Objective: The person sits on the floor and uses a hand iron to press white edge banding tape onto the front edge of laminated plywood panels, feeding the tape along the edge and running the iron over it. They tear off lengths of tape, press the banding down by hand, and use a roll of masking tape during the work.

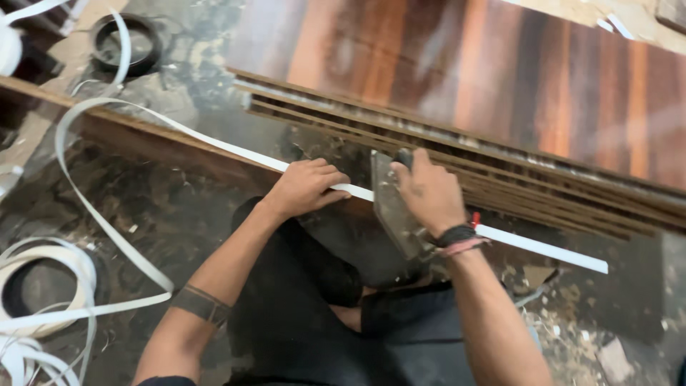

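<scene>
Both hands (pixel 304 187) (pixel 429 193) on edge strip (pixel 543 246), beside stacked boards (pixel 500 86).

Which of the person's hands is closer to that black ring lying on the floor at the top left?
Left. The left hand presses the white edge-banding strip below and right of the black ring. The right hand, gripping a flat metal blade, is farther right.
</scene>
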Motion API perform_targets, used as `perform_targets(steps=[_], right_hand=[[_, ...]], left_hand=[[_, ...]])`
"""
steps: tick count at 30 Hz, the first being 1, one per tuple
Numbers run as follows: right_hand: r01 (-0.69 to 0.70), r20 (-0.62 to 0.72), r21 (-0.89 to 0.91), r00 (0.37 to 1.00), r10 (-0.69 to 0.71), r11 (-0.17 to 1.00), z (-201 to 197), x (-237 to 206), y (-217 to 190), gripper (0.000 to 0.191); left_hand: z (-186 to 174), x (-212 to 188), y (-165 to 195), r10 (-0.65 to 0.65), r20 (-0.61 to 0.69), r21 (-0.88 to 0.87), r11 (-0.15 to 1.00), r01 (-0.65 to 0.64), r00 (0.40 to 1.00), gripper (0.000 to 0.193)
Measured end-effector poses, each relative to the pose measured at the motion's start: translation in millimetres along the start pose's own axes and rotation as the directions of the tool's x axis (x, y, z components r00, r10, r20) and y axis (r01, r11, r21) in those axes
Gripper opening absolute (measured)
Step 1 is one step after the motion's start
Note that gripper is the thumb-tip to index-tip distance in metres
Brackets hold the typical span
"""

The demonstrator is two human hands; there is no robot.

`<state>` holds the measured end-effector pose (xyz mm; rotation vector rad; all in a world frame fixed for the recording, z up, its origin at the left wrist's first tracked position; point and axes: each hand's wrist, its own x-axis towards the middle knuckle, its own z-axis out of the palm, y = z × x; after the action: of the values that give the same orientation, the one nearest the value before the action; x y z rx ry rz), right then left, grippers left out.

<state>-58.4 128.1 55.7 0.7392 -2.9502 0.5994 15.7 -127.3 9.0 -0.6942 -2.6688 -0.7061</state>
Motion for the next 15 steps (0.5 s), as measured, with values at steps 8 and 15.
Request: perform_targets(steps=[8,15], right_hand=[[-0.041,0.093,0.01,0.995,0.04,0.999,21,31,-58,0.039],[-0.003,0.066,0.056,0.998,-0.001,0.998,22,27,-60,0.039]], left_hand=[[-25,-23,-25,0.002,-0.064,0.059,0.998,0.002,0.998,0.026],[-20,-25,-21,-0.043,-0.061,0.096,0.994,0.049,0.997,0.023]])
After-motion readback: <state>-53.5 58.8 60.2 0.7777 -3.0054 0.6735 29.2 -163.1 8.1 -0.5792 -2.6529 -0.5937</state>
